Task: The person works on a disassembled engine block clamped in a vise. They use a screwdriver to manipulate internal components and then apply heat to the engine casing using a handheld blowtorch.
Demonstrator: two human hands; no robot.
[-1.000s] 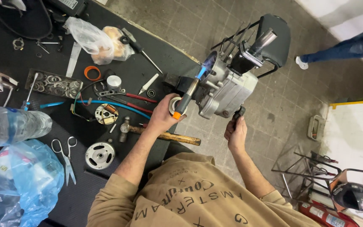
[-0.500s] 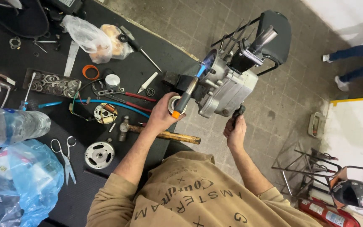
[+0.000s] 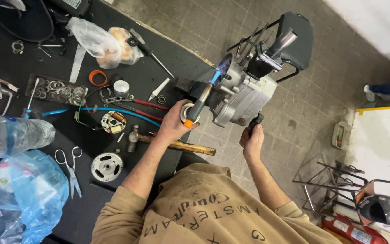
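My left hand grips a gas torch by its orange-tipped base. The torch's blue flame plays on the upper side of a grey metal engine case, which sits at the edge of the black workbench. Below the engine, my right hand is closed around a black handle sticking out of the engine's underside. My tan sweatshirt fills the bottom of the view.
A wooden-handled hammer lies just under my left arm. Also on the bench are scissors, a round rotor, red-handled pliers, a tray of washers, a water bottle and a blue bag. Another person's shoe is at the right.
My hands and the torch stay in place on the engine. The other person's legs at the right have moved away along the floor.
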